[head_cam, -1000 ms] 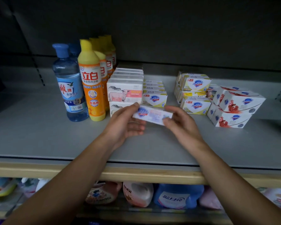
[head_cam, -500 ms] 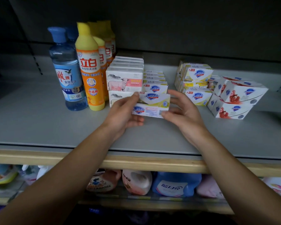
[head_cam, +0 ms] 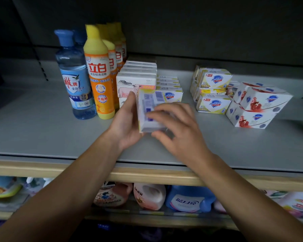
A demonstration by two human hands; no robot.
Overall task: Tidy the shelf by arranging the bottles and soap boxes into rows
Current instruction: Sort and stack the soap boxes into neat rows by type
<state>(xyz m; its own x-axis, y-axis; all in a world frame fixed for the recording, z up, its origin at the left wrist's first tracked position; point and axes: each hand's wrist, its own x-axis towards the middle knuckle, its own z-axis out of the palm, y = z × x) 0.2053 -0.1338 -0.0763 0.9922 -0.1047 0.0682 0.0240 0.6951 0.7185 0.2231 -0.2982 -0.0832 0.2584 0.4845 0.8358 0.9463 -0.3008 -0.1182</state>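
Blue bottle (head_cam: 75, 79) and orange bottles (head_cam: 99, 75) stand in file at the shelf's (head_cam: 33, 130) left. Beside them, white boxes (head_cam: 136, 84) stacked in a row. Left hand (head_cam: 128, 123) grips the soap box (head_cam: 150, 110) by its left side, thumb curled on the edge, box lifted and tipped, barcode face up. Right hand (head_cam: 178, 130) lies over it, fingers (head_cam: 157, 117) spread and loosely bent; blurred, grip unclear. Likely light, stiff card; smooth faces, so hold by the short ends. Yellow boxes (head_cam: 213, 91) and red-printed boxes (head_cam: 257, 107) sit untidy, right.

A box (head_cam: 150, 112) is gripped by the left hand (head_cam: 128, 123); the blurred right hand (head_cam: 178, 130) is apparently spread over it.
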